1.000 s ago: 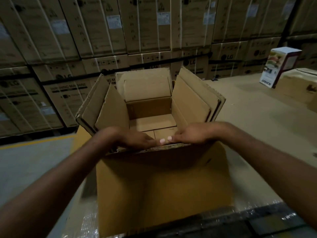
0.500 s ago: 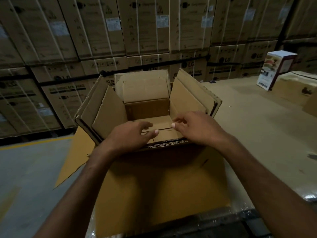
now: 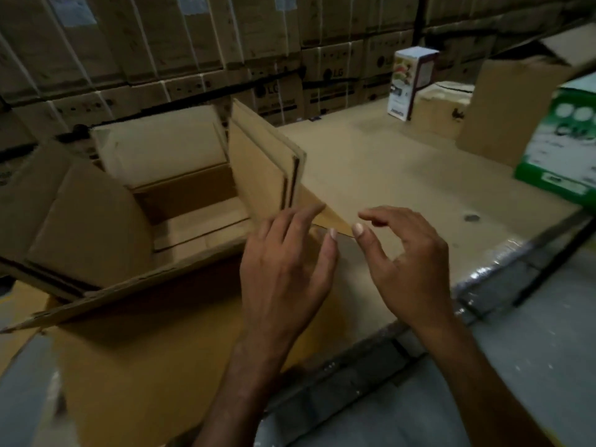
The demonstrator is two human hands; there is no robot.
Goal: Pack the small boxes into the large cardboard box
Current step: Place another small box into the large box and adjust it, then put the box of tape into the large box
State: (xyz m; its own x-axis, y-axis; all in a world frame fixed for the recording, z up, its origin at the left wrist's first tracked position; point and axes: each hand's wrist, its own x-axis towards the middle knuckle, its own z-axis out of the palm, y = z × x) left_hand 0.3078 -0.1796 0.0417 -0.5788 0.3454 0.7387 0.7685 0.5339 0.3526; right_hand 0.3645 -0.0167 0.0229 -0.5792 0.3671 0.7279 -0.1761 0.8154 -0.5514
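Floor (image 3: 532, 366): grey, at your near right, below the table's film-wrapped edge.
Left hand (image 3: 283, 269): you hold it over the big box's near right corner with the fingers loosely spread, gripping nothing. The forefinger reaches toward the right flap, but you cannot tell whether it touches.
Right hand (image 3: 409, 262): just right of your left hand and apart from it, over the table. The fingers are relaxed and slightly curled, the thumb points left, and it holds nothing.
Big box (image 3: 135, 366): on the table at your near left, open at the top, with its bottom panels in view.
Flaps: the right flap (image 3: 261, 162) stands almost upright, the left flap (image 3: 80, 221) leans outward, the far flap (image 3: 161, 150) stands up, and the near one is folded down toward you.
Table (image 3: 387, 175): brown board top, stretching right and far from the big box.
Green box (image 3: 561, 146): at the right edge of the table, well apart from the big box.
Tall carton (image 3: 512, 104): plain brown, just behind the green box.
Brown box (image 3: 440, 111): low, far right, beside the tall carton.
White box (image 3: 411, 82): upright with a printed picture, touching the brown box's left side.
Cartons (image 3: 193, 43): stacked as a wall across the far side.
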